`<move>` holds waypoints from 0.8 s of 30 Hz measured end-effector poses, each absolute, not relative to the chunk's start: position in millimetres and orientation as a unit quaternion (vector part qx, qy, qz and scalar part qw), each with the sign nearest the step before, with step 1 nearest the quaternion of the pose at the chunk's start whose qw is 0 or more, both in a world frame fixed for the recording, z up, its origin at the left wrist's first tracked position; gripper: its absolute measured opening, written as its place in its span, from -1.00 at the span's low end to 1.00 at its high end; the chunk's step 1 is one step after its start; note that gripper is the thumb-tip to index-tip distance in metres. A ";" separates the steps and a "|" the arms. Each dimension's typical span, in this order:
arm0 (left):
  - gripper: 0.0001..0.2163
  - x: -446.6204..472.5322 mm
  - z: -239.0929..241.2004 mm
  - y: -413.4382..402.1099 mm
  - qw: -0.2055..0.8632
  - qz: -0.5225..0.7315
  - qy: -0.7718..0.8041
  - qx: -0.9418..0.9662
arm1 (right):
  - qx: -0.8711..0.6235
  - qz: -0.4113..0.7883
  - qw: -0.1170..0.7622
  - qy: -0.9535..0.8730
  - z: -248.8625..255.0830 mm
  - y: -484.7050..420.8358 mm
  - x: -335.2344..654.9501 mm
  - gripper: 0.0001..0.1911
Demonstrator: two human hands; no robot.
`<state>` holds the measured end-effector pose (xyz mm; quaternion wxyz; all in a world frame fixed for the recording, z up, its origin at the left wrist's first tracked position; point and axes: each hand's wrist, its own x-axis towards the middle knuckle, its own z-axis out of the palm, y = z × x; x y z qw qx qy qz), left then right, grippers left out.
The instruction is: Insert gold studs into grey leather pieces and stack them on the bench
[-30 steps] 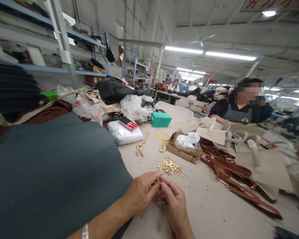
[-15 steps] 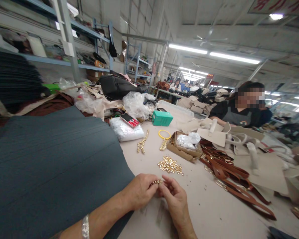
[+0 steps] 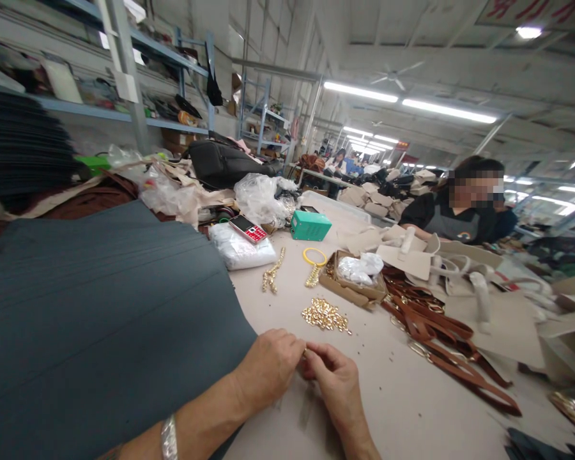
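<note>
Close above the tabletop, my left hand [image 3: 274, 364] is curled shut around a short gold chain [image 3: 306, 351], of which only a tiny glint shows now. My right hand [image 3: 334, 378] pinches at the same spot, thumb against fingers, the two hands' fingertips meeting. Most of the chain is hidden by the fingers. Just beyond the hands lies a loose pile of small gold links [image 3: 324, 315]. Further back are a length of gold chain [image 3: 273, 273] and a yellow ring [image 3: 314, 257] with gold links [image 3: 312, 276] beside it.
Dark sheet material [image 3: 110, 319] covers the table's left side. A cardboard box [image 3: 349, 291] holding white plastic, brown straps [image 3: 453, 348] and beige bag pieces [image 3: 503, 313] lie right. A phone [image 3: 248, 228] and green box [image 3: 311, 225] stand behind. Across the table sits a person [image 3: 453, 214].
My left fingers have closed further over the gold chain, hiding the row of links that showed before. My right fingers have drawn in against them. The view has shifted slightly.
</note>
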<state>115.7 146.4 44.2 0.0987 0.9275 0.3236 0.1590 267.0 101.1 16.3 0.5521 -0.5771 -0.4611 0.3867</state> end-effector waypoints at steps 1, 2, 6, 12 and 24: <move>-0.87 116.6 44.9 146.0 0.092 0.155 0.323 0.929 | -0.577 0.386 0.550 -0.464 15.5 100.6 266.7 -0.63; -0.87 117.6 45.5 145.5 0.086 0.152 0.324 0.930 | -0.577 0.384 0.551 -0.465 14.8 100.1 266.3 -0.64; -0.87 121.7 46.0 143.1 0.071 0.142 0.326 0.932 | -0.582 0.371 0.553 -0.467 13.3 98.2 264.2 -0.68; -0.85 123.8 44.4 139.9 0.071 0.136 0.322 0.934 | -0.587 0.368 0.545 -0.472 11.6 99.3 264.1 -0.74; -0.82 122.2 39.7 137.2 0.208 0.199 0.343 0.894 | -0.590 0.360 0.565 -0.449 20.0 98.4 258.1 -0.71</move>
